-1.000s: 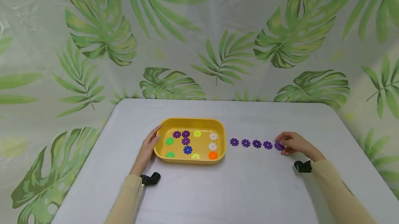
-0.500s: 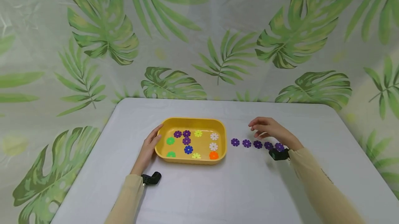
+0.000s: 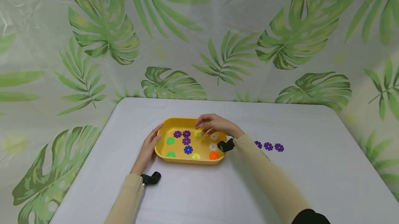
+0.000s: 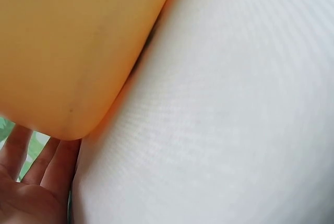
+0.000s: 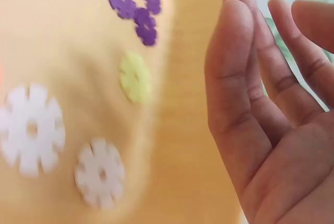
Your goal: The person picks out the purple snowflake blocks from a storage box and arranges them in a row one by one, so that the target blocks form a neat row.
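Note:
My left hand (image 3: 146, 151) rests against the left side of a yellow plastic tray (image 3: 187, 160), its fingers fairly straight along the outer wall (image 4: 68, 78) in the left wrist view. Over the tray's right half hovers my right hand (image 3: 218, 125), fingers slightly bent and holding nothing. Inside the tray lie notched plastic discs: several purple ones including a purple disc (image 3: 186, 141), a blue disc (image 3: 188, 150), green discs (image 3: 170, 141), yellow discs (image 5: 134, 78), white discs (image 5: 32, 129) and an orange disc (image 3: 213, 155).
Purple discs (image 3: 268, 146) lie in a row on the white table (image 3: 199, 189) right of the tray; my right forearm hides part of the row. Behind the table hangs a leaf-patterned cloth (image 3: 230, 44).
My right hand has let go of the purple disc at the row's right end and moved left, over the tray. My left hand stays at the tray's side.

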A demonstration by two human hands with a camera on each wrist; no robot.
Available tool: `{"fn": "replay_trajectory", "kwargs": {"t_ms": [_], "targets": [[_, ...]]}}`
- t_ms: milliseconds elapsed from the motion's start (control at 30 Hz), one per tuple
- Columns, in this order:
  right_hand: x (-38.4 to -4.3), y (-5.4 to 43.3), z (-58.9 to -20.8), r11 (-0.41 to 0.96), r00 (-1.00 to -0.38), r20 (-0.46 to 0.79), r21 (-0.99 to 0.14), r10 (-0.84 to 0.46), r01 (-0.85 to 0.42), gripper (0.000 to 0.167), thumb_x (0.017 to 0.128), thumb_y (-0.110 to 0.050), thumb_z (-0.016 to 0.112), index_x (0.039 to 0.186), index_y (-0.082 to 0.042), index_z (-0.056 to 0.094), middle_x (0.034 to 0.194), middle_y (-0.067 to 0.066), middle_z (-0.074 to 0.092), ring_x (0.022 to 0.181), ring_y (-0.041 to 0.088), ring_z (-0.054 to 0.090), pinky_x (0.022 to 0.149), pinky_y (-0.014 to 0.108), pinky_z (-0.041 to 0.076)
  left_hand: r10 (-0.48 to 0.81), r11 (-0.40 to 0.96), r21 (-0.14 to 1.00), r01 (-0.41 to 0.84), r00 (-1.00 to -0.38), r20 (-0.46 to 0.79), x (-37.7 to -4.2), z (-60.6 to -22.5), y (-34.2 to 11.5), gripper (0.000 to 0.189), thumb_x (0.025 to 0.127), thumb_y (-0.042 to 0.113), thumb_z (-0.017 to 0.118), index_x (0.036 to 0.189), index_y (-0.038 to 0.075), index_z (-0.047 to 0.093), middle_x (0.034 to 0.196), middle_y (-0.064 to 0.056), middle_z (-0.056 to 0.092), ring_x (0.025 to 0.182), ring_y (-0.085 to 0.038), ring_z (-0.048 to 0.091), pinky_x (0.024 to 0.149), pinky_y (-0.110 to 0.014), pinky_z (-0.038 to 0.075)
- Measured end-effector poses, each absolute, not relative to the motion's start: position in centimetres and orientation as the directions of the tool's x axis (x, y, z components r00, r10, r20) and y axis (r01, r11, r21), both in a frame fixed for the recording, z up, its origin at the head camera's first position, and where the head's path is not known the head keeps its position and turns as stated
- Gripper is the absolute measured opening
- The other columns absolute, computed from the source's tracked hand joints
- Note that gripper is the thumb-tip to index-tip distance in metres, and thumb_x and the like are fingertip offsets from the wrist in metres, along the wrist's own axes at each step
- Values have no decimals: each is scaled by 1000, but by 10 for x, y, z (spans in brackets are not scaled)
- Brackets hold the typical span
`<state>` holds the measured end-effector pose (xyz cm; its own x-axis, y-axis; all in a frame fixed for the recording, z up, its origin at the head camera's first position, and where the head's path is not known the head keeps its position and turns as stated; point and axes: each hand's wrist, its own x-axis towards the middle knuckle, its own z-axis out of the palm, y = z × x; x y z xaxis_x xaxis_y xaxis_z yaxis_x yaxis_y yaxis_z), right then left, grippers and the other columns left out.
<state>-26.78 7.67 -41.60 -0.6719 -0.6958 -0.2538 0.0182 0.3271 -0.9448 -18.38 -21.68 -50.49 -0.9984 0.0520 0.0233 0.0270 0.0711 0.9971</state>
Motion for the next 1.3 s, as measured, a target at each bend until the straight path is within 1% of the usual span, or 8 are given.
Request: {"fn": "replay_trajectory", "kwargs": {"t_ms": [33,167,367,567,700,867,1100,1300], "targets": [[-269,69,-418,333,-659,-265,-943,-704,24,35,98,-13,50,126,8,51,126,28,53,103,49,53,89,54,48,47,73,997,22,-999,19,-184,-505,-217,43,103,27,44,146,24,41,153,5,30,139,-13,25,114,-36,21],[-270,47,-429,383,-619,-320,-923,-717,33,34,95,-7,48,126,6,52,125,24,55,102,42,57,87,47,51,44,79,997,22,-999,19,-184,-505,-218,43,103,27,44,146,24,41,153,4,30,140,-14,24,114,-36,21],[-270,26,-442,454,-592,-367,-891,-717,3,38,87,1,47,124,2,56,119,16,58,89,29,62,78,36,54,59,64,998,24,-998,20,-185,-502,-218,43,104,23,41,148,21,39,154,1,28,140,-17,24,114,-38,20],[-271,16,-451,493,-593,-396,-870,-701,-1,37,85,8,47,120,4,58,113,12,58,77,20,60,79,34,55,82,61,998,15,-997,10,-177,-483,-213,45,104,17,40,149,12,35,155,-7,24,141,-23,21,114,-41,19],[-270,14,-452,496,-610,-392,-868,-689,-3,34,85,10,46,116,6,59,109,13,59,74,19,60,78,34,56,81,69,998,4,-997,-1,-174,-476,-211,46,104,18,40,149,12,35,155,-6,25,141,-22,22,114,-39,20],[-267,12,-452,511,-624,-387,-860,-679,-23,34,85,13,45,114,6,60,106,13,58,71,18,56,77,33,55,78,71,997,6,-997,0,-173,-475,-211,46,104,18,40,149,12,35,155,-6,25,142,-22,20,115,-39,18],[-265,9,-452,514,-613,-379,-856,-693,-51,35,83,15,44,114,6,59,106,12,55,69,18,54,73,30,54,83,71,997,-1,-997,-7,-174,-476,-211,45,104,18,40,149,14,35,155,-5,25,142,-20,19,115,-38,16],[-265,9,-455,528,-614,-368,-844,-698,-96,35,83,15,44,111,4,63,104,12,55,68,18,53,67,25,52,84,73,997,5,-996,-1,-173,-476,-211,45,104,17,39,149,14,34,155,-5,25,142,-20,18,115,-39,16]]}}
